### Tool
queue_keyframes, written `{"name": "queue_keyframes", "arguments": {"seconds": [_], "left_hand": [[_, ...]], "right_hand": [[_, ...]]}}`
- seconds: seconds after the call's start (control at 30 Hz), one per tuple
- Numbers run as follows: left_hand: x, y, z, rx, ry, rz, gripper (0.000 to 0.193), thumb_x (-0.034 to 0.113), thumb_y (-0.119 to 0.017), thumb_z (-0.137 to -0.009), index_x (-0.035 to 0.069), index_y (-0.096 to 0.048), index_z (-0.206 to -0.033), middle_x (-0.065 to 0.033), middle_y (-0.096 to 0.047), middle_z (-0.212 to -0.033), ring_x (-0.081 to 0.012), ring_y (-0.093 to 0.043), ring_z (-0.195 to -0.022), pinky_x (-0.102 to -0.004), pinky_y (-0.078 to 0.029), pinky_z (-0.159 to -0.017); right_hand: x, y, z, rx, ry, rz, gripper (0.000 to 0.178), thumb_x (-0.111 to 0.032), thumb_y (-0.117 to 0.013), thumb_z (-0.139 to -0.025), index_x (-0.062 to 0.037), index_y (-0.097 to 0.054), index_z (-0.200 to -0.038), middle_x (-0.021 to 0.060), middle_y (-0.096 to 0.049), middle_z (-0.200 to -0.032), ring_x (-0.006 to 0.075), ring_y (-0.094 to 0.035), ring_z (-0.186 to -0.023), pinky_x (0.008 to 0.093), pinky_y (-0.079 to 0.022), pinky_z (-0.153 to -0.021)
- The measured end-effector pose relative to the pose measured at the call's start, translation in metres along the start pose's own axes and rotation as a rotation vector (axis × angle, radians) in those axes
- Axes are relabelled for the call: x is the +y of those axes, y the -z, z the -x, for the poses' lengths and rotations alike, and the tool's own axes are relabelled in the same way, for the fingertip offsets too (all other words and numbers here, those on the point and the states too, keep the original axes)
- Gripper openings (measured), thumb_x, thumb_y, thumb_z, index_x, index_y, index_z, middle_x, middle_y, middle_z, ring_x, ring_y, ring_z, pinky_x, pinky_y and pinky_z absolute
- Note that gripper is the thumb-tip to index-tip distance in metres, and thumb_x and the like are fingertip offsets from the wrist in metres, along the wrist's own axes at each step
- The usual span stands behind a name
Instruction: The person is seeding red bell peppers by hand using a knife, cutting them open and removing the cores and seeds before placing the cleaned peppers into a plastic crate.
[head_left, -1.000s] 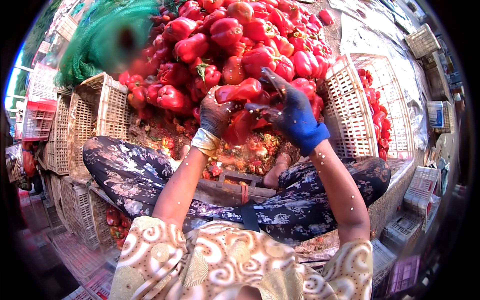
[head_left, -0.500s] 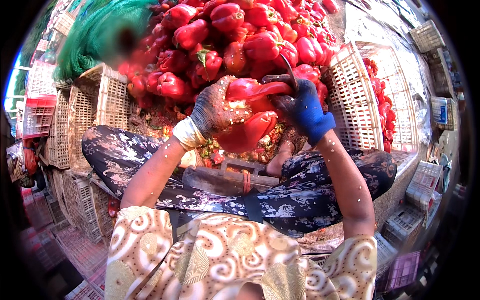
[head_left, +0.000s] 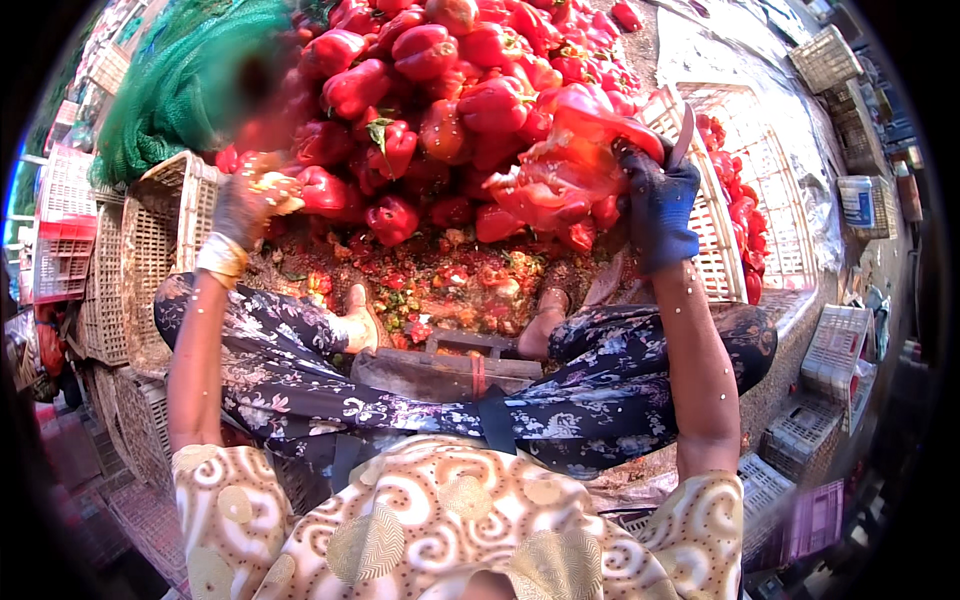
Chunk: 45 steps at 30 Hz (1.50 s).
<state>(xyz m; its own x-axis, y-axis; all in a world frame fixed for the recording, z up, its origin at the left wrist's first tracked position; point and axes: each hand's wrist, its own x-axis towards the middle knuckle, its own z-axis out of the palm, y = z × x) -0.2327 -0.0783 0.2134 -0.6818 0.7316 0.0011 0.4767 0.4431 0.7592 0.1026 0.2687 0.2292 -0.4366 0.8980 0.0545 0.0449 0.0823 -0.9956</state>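
My right hand (head_left: 660, 210), in a blue and dark glove, grips a split-open red bell pepper (head_left: 570, 165). The pepper's torn flesh hangs to the left of the hand. A knife (head_left: 684, 135) is in the same hand, its blade sticking up past the fingers. Off to the left, my left hand (head_left: 243, 205), in a stained dark glove with a pale band at the wrist, is closed on a pale, seedy pepper core (head_left: 277, 190). The fingers there are slightly blurred. Pale seeds stick to both forearms.
A large heap of red bell peppers (head_left: 430, 50) lies ahead. A crate (head_left: 190, 215) stands at left; another crate (head_left: 790, 150) at right holds red pepper pieces (head_left: 748, 225). Green netting (head_left: 190, 70) covers the far left. Scraps (head_left: 440, 290) litter the ground between my feet.
My hands have parted: the left has moved left, away from the pepper, with the pale core. The right has moved right with the opened pepper and the knife.
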Motion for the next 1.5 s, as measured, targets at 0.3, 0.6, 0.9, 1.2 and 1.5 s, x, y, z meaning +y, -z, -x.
{"name": "queue_keyframes", "arguments": {"seconds": [0.3, 0.6, 0.9, 1.2, 1.5], "left_hand": [[-0.158, 0.272, 0.018, 0.247, 0.625, -1.177, 0.087, 0.038, -0.076, -0.076, 0.001, -0.033, -0.142, -0.0254, -0.056, -0.128, -0.0345, -0.056, -0.118, -0.0395, -0.045, -0.098], [0.031, -0.118, -0.062, -0.412, -0.189, -0.647, 0.058, 0.031, -0.075, -0.077, 0.004, -0.056, -0.125, -0.0220, -0.062, -0.115, -0.0367, -0.061, -0.106, -0.0408, -0.049, -0.091], [0.025, -0.359, -0.030, -0.519, 0.081, -0.703, 0.087, 0.033, -0.077, -0.073, 0.015, -0.030, -0.144, -0.0182, -0.030, -0.145, -0.0429, -0.034, -0.132, -0.0493, -0.041, -0.104], [-0.031, -0.370, -0.025, -0.298, -0.059, -0.461, 0.081, 0.028, -0.082, -0.064, 0.010, -0.044, -0.134, -0.0182, -0.049, -0.130, -0.0398, -0.045, -0.123, -0.0460, -0.045, -0.099], [0.033, -0.312, -0.025, -0.203, 0.086, 0.512, 0.077, 0.023, -0.088, -0.061, 0.006, -0.052, -0.126, -0.0086, -0.062, -0.114, -0.0173, -0.060, -0.102, -0.0321, -0.049, -0.092]], "right_hand": [[0.011, 0.113, -0.041, 0.357, -0.222, -0.858, 0.036, -0.037, -0.058, -0.093, -0.0119, -0.056, -0.118, 0.0174, -0.064, -0.114, 0.0085, -0.049, -0.049, 0.0209, -0.045, -0.044], [0.038, 0.142, -0.038, 0.189, -0.491, -1.419, 0.022, -0.027, -0.057, -0.094, -0.0074, -0.058, -0.104, 0.0096, -0.066, -0.086, 0.0103, -0.046, -0.048, 0.0243, -0.039, -0.041], [0.009, 0.094, -0.031, -0.301, -0.488, -1.547, 0.040, -0.016, -0.047, -0.098, 0.0062, -0.040, -0.131, 0.0197, -0.061, -0.108, 0.0139, -0.055, -0.067, 0.0230, -0.048, -0.058], [0.029, 0.023, 0.003, -0.307, -0.719, -0.862, 0.032, -0.027, -0.049, -0.098, 0.0016, -0.055, -0.110, 0.0142, -0.064, -0.097, 0.0113, -0.052, -0.057, 0.0170, -0.042, -0.045], [0.048, -0.010, 0.015, -0.677, -0.746, 0.080, 0.026, -0.021, -0.051, -0.096, 0.0039, -0.059, -0.096, 0.0136, -0.066, -0.067, 0.0177, -0.057, -0.040, 0.0275, -0.043, -0.035]]}}
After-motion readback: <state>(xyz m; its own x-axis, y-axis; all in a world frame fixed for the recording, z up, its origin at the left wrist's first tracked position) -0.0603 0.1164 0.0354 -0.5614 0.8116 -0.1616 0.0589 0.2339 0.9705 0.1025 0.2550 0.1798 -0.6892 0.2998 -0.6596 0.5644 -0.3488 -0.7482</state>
